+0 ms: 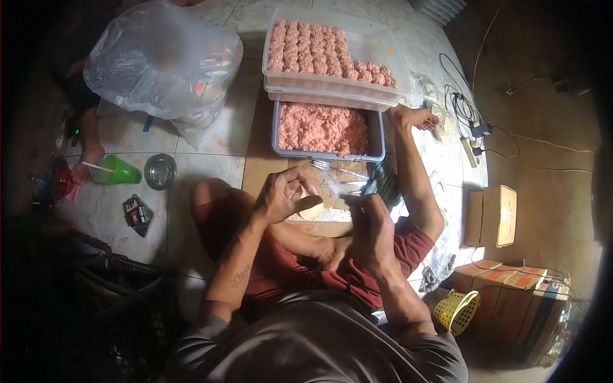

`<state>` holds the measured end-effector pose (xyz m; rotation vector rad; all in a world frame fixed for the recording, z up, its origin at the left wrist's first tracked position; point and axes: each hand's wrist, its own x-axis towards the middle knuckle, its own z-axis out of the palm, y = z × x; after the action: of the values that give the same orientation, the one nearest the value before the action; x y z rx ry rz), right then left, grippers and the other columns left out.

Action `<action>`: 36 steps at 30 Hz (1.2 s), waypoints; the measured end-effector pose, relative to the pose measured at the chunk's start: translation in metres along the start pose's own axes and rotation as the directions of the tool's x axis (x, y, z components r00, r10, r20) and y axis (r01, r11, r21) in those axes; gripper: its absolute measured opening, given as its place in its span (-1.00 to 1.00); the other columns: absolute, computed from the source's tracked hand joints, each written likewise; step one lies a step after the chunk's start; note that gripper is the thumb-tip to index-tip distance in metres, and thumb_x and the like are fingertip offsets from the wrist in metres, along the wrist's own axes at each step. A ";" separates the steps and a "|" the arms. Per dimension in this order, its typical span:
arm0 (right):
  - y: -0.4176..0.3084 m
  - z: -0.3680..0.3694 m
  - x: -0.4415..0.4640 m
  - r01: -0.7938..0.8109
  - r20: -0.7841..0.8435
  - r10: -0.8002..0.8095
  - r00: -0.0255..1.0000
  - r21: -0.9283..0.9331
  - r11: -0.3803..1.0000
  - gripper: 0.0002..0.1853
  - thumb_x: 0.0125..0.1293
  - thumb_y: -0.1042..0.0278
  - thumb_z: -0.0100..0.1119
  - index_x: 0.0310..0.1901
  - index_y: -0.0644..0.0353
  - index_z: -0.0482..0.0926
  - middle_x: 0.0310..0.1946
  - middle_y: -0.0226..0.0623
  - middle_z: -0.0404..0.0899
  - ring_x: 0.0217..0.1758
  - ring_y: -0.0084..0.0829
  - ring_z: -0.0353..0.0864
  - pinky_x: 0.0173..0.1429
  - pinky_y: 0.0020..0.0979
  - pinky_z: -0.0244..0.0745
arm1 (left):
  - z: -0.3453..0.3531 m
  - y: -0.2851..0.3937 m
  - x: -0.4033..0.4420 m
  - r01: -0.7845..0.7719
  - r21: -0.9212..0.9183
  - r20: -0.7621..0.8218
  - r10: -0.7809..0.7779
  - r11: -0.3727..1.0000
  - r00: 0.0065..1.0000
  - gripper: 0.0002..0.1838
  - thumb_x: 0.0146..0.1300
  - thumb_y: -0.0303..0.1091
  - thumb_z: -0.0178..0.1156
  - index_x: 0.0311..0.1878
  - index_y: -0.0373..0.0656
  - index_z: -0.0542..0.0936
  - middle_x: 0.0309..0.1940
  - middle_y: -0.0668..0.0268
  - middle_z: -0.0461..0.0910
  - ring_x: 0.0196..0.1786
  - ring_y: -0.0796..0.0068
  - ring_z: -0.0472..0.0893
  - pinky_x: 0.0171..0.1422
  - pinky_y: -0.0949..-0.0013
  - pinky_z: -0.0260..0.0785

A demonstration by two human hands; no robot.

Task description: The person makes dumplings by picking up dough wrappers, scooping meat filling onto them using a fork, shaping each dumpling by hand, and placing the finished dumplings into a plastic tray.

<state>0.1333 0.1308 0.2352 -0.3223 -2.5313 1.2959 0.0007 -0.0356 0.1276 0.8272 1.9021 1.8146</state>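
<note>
Below a blue-grey tub [275, 137] of pink minced meat [322, 127], my left hand [285, 195] is raised with its fingers curved and apart, and nothing shows clearly in it. A pale round object [311, 207] lies beside and partly behind that hand. To the right, my right hand [372, 223] is closed at the lower end of a thin clear plastic piece [332, 184], which slants up to the left. Beyond the tub, stacked clear trays [377, 94] carry rows of shaped meat pieces [313, 48].
A large plastic bag [159, 70] stands at the upper left, near a green cup [121, 171], a glass dish [160, 172] and another person's foot [89, 163]. Cables [460, 105], cardboard boxes [504, 300] and a yellow basket [456, 313] are at the right.
</note>
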 end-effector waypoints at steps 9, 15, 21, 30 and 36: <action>0.035 -0.041 0.012 -0.083 -0.094 0.089 0.992 0.071 0.994 -0.86 0.38 0.62 0.14 -0.06 0.32 0.61 -0.19 -0.02 0.63 -0.16 -0.11 0.69 -0.07 -0.27 0.56 | -0.015 0.038 0.021 0.159 0.017 -0.034 -0.158 0.987 0.987 -0.52 0.02 -0.35 0.64 -0.05 -0.22 0.59 -0.20 0.41 0.63 -0.12 0.61 0.55 0.08 0.45 0.44; 0.094 -0.071 0.031 -0.230 -0.157 0.272 0.949 0.241 0.943 -0.85 0.42 0.59 0.16 -0.03 0.33 0.60 -0.26 -0.17 0.63 -0.20 -0.47 0.61 -0.10 -0.43 0.50 | -0.018 0.082 0.121 -0.070 0.108 0.380 0.024 0.992 0.925 -0.62 -0.02 -0.29 0.66 -0.24 -0.19 0.65 -0.23 0.35 0.70 -0.14 0.61 0.60 0.04 0.41 0.47; 0.164 -0.080 0.046 -0.242 -0.245 0.304 0.921 0.255 0.936 -0.86 0.42 0.59 0.17 -0.04 0.33 0.60 -0.30 -0.25 0.59 -0.25 -0.51 0.52 -0.11 -0.44 0.46 | -0.021 0.113 0.301 -0.274 0.500 0.292 0.138 0.822 0.946 -0.67 0.16 -0.21 0.51 -0.18 -0.19 0.62 -0.29 0.34 0.66 -0.15 0.54 0.62 0.05 0.41 0.44; 0.173 -0.094 0.051 -0.264 -0.247 0.322 0.914 0.240 0.934 -0.87 0.42 0.60 0.14 -0.05 0.38 0.59 -0.24 -0.18 0.62 -0.22 -0.44 0.58 -0.06 -0.40 0.51 | -0.016 0.065 0.440 -0.318 0.813 0.413 -0.099 0.487 0.905 -0.66 0.26 -0.11 0.40 -0.09 -0.19 0.67 -0.15 0.03 0.73 0.00 0.07 0.70 0.16 0.14 0.48; 0.175 -0.094 0.049 -0.256 -0.259 0.321 0.911 0.254 0.933 -0.87 0.43 0.56 0.14 -0.05 0.37 0.60 -0.26 -0.18 0.62 -0.25 -0.46 0.57 -0.10 -0.41 0.51 | -0.015 0.053 0.440 -0.177 0.894 0.291 -0.232 0.412 0.928 -0.65 0.37 -0.10 0.30 -0.02 -0.20 0.70 -0.27 0.03 0.74 -0.07 0.15 0.72 0.07 0.23 0.50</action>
<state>0.1317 0.3177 0.1520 -0.8071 -2.1248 1.4835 -0.3322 0.2367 0.2351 1.3198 2.5293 0.2985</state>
